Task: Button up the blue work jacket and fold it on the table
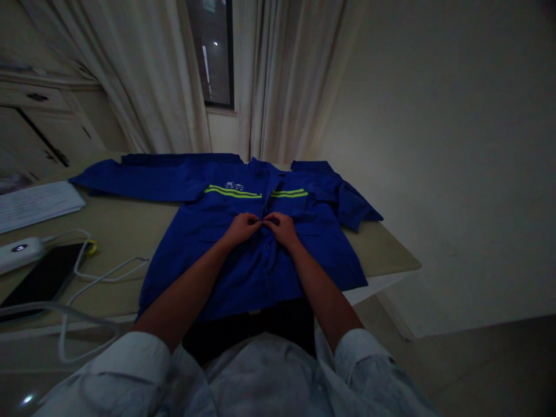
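A blue work jacket with yellow-green reflective stripes lies flat, front up, on a beige table. Its sleeves spread to the left and right. My left hand and my right hand meet at the jacket's front placket, just below the stripes. Both hands are closed, with fingers pinching the fabric edges at the centre line. What sits between the fingertips is too small to make out.
On the table's left lie a stack of white papers, a white power bank, a dark phone and white cables. Curtains and a dark window stand behind. A pale wall fills the right.
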Demonstrator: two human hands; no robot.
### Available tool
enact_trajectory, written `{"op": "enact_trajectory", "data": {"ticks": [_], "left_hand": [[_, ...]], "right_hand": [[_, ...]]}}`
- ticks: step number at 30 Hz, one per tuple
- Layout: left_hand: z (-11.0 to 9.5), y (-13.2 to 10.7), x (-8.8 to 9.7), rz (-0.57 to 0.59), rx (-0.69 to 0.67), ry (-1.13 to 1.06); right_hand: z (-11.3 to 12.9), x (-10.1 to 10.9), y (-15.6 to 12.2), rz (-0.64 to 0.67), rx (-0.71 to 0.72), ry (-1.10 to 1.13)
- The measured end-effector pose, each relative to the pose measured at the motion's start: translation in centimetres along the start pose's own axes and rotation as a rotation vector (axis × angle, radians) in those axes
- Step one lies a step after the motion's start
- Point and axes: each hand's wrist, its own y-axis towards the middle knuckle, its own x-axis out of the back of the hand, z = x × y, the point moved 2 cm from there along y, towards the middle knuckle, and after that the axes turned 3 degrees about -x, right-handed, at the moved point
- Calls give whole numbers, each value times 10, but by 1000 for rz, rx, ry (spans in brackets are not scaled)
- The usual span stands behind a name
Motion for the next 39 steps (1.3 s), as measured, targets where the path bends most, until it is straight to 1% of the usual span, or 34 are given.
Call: {"op": "enact_trajectory", "data": {"ticks": [5, 10, 14, 19, 21, 24, 26, 28, 31, 36, 39], "left_hand": [[2, 0, 0, -31, -29, 36], [2, 2, 0, -25, 18, -12], [3, 2, -1, 1, 79, -125], [2, 2, 0, 4, 116, -288], [1, 2, 0, -9, 164, -368], [1, 4, -1, -40, 284, -476], [0, 6, -2, -54, 353, -518], [0, 8, -2, -58, 390, -536], [0, 9, -2, -63, 409, -556], [-1, 6, -1, -81, 416, -603], [-1, 5, 0, -97, 426, -632]], "right_hand": [[-1, 1, 0, 22, -16, 30], [2, 0, 0, -6, 18, 13], [4, -2, 0, -32, 47, -34], [6, -2, -1, -7, 78, -71], [7, -2, -1, -3, 83, -76], [11, -3, -2, 6, 92, -93], [14, -4, -3, 21, 106, -120], [16, -4, -4, 40, 124, -165], [18, -5, -6, 53, 136, -231], [19, -4, -8, 32, 159, -297], [24, -5, -9, 62, 190, -427]]}}
